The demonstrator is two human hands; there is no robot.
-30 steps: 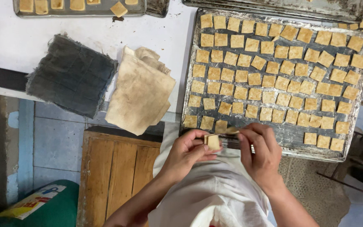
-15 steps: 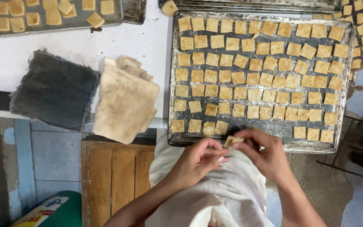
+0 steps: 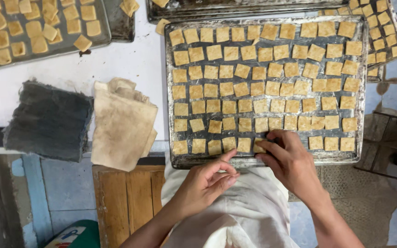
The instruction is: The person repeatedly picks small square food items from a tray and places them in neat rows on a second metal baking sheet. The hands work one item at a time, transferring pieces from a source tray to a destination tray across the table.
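Under right hand, square biscuit

A white bench stands over a floor of pale blue tiles. A wooden panel sits below its edge, and a brown woven mat covers the floor at right.
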